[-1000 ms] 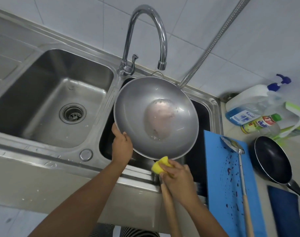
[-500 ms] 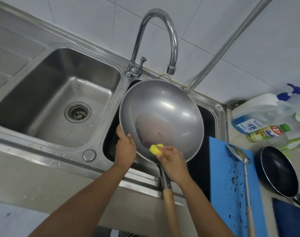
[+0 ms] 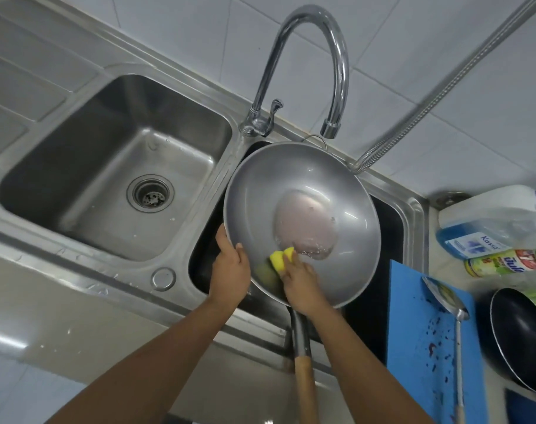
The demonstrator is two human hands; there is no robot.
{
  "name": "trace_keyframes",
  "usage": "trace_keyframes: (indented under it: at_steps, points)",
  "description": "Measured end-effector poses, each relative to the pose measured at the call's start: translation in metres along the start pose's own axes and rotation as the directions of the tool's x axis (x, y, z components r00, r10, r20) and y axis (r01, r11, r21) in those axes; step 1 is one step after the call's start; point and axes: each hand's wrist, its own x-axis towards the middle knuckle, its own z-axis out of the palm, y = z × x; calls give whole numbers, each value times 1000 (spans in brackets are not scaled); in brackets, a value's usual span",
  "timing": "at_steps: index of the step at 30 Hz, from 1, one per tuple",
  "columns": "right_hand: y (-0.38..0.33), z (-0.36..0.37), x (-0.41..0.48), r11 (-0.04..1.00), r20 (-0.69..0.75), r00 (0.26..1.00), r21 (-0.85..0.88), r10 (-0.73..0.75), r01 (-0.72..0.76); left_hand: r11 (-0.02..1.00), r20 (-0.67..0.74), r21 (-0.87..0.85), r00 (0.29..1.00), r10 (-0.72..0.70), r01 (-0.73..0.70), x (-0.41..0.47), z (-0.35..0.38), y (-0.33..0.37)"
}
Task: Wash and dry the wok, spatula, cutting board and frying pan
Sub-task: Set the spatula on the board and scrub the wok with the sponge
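Since a second ago, the right hand point(image 3: 301, 286) is moving off the near rim and up into the bowl of the wok point(image 3: 321, 194), carrying the sponge point(image 3: 280, 260) with it.

- Right fingers are pinching the yellow, soft, folded sponge and pressing it on the smooth grey metal. A dull pinkish, wet patch is lying just beyond the fingertips.
- Left hand point(image 3: 230, 272) is gripping the wok's near-left rim, fingers curled round the edge and thumb lying along the rim.
- Wok is round and shallow, tilting towards the person over the right basin of the steel sink point(image 3: 77, 270). Its handle point(image 3: 305, 377), a metal tube ending in pale wood, is running back under the right wrist.
- Curved chrome tap point(image 3: 331, 56) is arching beyond both hands, with a ribbed metal hose point(image 3: 444, 87) to the right of it.
- Right of the right fingers, a flat blue cutting board point(image 3: 419, 332) is showing dark spots. A steel spatula point(image 3: 447, 298) is lying on it.
- Further right, a black frying pan point(image 3: 523, 341) is sitting next to the board.
- Beyond the pan, a clear bottle point(image 3: 480, 237) of blue liquid is reading "Kosso". A smaller bottle's point(image 3: 505, 261) label is too blurred to read.
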Motion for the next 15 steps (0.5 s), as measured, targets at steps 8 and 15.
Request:
trace_keyframes:
  at_steps: [8, 15]
  points:
    - [28, -22, 45, 986, -133, 981, -62, 144, -153, 999, 35, -30, 999, -31, 32, 0, -2, 3]
    - [18, 7, 18, 942, 39, 975, 270, -217, 199, 1000, 16, 7, 1000, -23, 23, -1, 0, 2]
